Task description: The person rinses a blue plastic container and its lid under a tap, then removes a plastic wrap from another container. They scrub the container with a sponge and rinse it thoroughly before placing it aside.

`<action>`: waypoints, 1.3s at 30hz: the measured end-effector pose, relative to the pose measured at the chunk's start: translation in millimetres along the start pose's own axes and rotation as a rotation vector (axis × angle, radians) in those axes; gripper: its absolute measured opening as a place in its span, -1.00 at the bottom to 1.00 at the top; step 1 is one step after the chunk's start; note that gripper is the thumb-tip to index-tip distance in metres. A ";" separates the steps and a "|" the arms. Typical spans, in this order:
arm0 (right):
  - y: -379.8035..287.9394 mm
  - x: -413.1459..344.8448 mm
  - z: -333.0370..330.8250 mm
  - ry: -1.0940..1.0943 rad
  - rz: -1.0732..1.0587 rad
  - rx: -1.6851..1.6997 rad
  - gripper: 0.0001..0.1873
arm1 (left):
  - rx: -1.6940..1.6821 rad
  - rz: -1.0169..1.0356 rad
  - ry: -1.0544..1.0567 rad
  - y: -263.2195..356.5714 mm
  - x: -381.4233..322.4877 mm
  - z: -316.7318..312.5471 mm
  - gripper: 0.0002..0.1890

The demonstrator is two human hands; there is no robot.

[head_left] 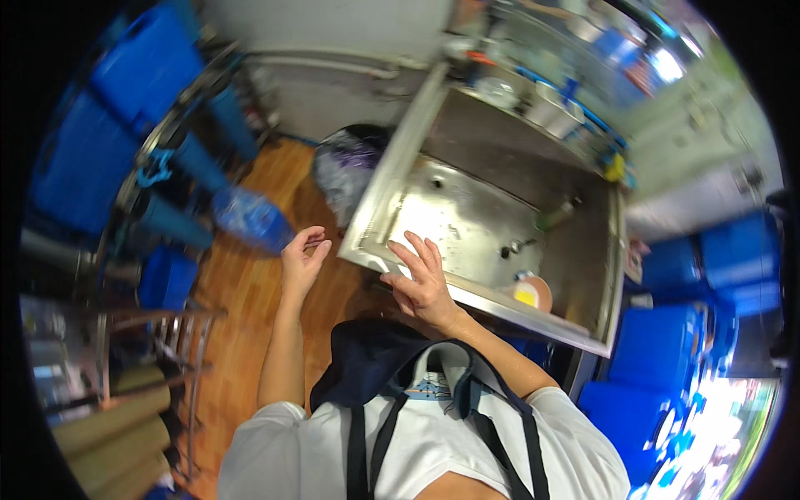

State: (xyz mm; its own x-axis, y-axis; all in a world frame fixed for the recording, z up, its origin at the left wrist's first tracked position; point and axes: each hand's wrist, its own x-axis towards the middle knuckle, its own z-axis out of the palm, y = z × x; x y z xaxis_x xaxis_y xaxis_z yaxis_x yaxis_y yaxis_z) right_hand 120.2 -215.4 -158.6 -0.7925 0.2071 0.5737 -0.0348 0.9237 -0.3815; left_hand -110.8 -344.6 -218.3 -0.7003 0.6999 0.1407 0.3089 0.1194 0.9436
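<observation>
My left hand [301, 262] is raised over the wooden-looking floor, left of a stainless steel sink [375, 194]. Its thumb and fingers curve towards each other with a gap, and I see nothing held. My right hand [424, 284] hovers at the sink's near rim, fingers spread and nothing in them; whether it touches the rim I cannot tell. Inside the basin, a brown bowl [544, 294] with a yellow item [526, 294] in it sits in the near right corner. A greenish bottle [556, 215] lies by the far right wall. Small dark fittings [515, 248] rest on the wet bottom.
A bin lined with a plastic bag [344, 162] stands left of the sink, near a blue plastic-wrapped bundle [253, 219]. Blue crates [656, 340] are stacked on the right. A metal rack [200, 375] is at lower left. Containers [553, 112] line the sink's back ledge.
</observation>
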 end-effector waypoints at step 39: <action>72.6 202.0 196.2 -0.790 0.172 0.135 -0.83 | 1.022 -0.682 -0.277 -486.0 255.5 -94.9 -0.65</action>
State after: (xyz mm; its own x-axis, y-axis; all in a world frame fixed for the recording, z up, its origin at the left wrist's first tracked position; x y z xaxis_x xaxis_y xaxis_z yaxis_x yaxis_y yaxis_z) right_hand -161.9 -169.7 -212.6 -0.9869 0.0076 -0.1614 0.0933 0.8425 -0.5306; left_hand -501.0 -290.6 -612.5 -0.7935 0.3901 -0.4672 0.3807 0.9170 0.1191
